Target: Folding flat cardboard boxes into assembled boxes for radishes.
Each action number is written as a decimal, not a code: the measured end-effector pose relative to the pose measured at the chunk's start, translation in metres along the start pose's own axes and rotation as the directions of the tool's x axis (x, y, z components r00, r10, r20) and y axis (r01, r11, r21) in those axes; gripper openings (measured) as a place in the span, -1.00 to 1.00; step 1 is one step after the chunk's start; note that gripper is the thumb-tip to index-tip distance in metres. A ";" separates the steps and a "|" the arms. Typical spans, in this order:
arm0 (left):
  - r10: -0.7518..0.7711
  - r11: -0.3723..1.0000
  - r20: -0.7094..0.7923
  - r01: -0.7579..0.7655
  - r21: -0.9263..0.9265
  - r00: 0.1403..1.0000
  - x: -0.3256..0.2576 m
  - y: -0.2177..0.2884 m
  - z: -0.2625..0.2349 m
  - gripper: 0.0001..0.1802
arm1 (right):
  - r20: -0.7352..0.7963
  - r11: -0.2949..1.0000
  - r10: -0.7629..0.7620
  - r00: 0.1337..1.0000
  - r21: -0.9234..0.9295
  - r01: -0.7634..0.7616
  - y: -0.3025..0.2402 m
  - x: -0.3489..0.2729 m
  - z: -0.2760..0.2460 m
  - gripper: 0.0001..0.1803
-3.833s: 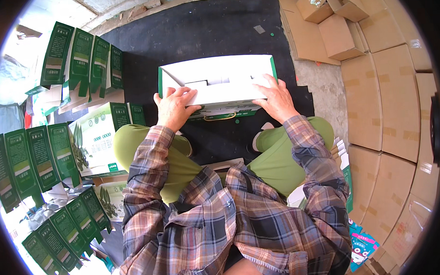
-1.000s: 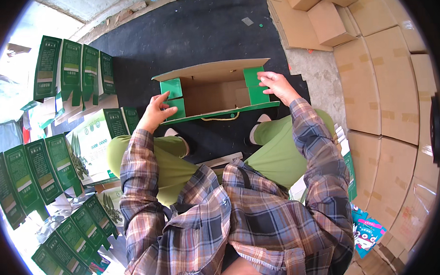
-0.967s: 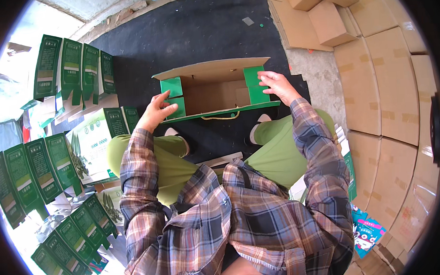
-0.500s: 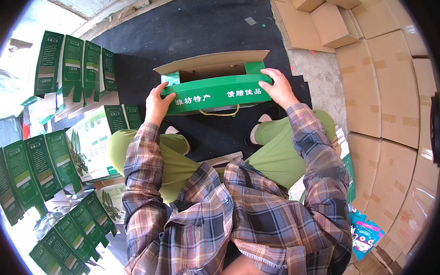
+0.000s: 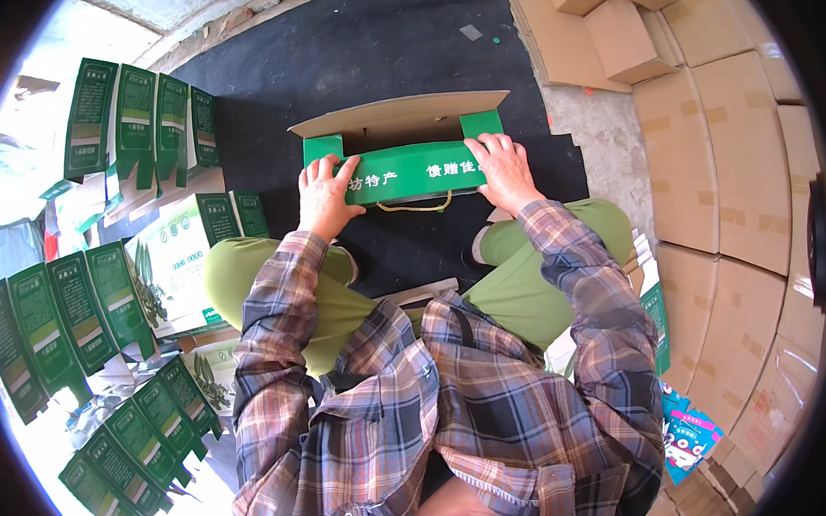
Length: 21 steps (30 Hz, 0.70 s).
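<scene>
A green cardboard gift box stands between my feet with its top open. Its brown back flap is raised at the far side, and the small green end flaps show at left and right. The near green flap, printed in white, faces me. My left hand grips this flap's left part, fingers over its upper edge and thumb across its face. At its right end my right hand does likewise. A yellow cord handle hangs below the flap. The box's inside is mostly in shadow.
Rows of green and white boxes with raised flaps stand at my left. Brown cartons are stacked along the right, with opened cartons at the far right. A black mat covers the floor. A blue and pink packet lies lower right.
Both hands have moved inward along the near flap, and their fingers now lie over its upper edge. The flap tilts slightly more, and the left end flap shows more.
</scene>
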<state>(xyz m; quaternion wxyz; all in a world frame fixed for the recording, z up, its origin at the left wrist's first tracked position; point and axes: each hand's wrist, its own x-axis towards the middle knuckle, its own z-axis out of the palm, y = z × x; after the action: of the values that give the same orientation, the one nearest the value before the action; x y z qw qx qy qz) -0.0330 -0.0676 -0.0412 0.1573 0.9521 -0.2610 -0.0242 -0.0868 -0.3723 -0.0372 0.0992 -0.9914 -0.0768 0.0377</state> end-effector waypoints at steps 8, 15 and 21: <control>-0.061 0.997 0.139 0.054 0.055 0.988 0.005 0.006 -0.005 -0.09 | -0.005 0.996 -0.028 1.000 0.080 0.029 0.005 0.000 0.002 -0.24; -0.048 0.997 0.122 0.040 0.068 0.991 0.002 0.001 -0.003 -0.10 | -0.026 0.993 -0.067 0.997 0.091 0.069 0.005 0.002 0.003 -0.27; -0.038 0.997 0.162 0.027 0.068 0.986 0.007 -0.002 0.002 -0.07 | 0.010 0.992 -0.079 0.997 0.098 0.078 0.010 0.005 0.005 -0.25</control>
<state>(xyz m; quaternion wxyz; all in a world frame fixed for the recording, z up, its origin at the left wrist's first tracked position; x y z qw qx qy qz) -0.0266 -0.0703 -0.0432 0.1038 0.9557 -0.2580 -0.0960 -0.0813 -0.3806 -0.0448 0.1485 -0.9813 -0.1145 0.0445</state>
